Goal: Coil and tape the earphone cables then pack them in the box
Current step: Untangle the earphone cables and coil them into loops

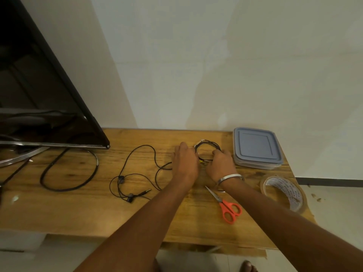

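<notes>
A coiled black earphone cable [208, 144] lies on the wooden table [82, 213] near the back. My left hand [185, 160] grips the coil's left side and my right hand [221, 163] grips its right side; something small and yellow shows between them. A second black earphone [135, 173] lies loose and uncoiled to the left, its jack and earbuds toward the front. A clear plastic box with a grey-blue lid [256, 147], shut, stands just right of my right hand. A roll of clear tape [283, 193] sits at the table's right edge.
Orange-handled scissors [225, 206] lie closed in front of my right wrist. A black TV screen [39, 91] on a metal stand fills the left, with a thick black cable [68, 169] looped on the table. The wall runs close behind.
</notes>
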Action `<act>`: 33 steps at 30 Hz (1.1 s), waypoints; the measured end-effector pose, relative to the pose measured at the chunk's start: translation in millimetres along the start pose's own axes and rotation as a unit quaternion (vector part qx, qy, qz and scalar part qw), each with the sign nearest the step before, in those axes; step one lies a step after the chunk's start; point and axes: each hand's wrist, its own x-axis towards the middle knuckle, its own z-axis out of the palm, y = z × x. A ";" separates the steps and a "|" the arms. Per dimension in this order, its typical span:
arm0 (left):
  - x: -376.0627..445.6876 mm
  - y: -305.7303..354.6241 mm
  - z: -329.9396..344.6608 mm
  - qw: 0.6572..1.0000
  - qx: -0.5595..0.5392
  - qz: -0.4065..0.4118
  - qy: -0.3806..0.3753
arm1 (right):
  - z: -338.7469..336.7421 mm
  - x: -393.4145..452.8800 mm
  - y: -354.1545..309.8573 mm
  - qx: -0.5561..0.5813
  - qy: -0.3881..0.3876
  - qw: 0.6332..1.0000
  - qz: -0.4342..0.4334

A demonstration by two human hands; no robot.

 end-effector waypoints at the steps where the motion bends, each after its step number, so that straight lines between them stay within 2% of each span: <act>1: -0.8 -1.0 0.3 1.000 0.005 0.007 -0.004 | 0.1 0.1 0.4 -0.003 -0.002 1.000 -0.001; 12: -1.2 -15.7 -14.6 0.995 -0.058 0.063 -0.049 | -5.2 -18.6 -6.2 -0.040 0.009 0.998 -0.055; 16: -10.8 -26.7 -29.9 0.992 -0.065 0.092 -0.056 | -2.6 -31.0 -24.7 -0.045 -0.007 0.990 -0.137; 23: -40.8 -67.0 -55.7 0.992 -0.070 0.098 -0.048 | 13.2 -62.2 -52.4 -0.057 -0.069 0.978 -0.190; 27: -62.8 -97.7 -70.7 0.993 -0.073 0.081 -0.037 | 27.0 -82.0 -63.8 -0.059 -0.100 0.970 -0.215; 33: -88.0 -151.5 -86.5 0.996 -0.092 0.015 -0.007 | 48.2 -99.3 -76.0 -0.088 -0.105 0.962 -0.236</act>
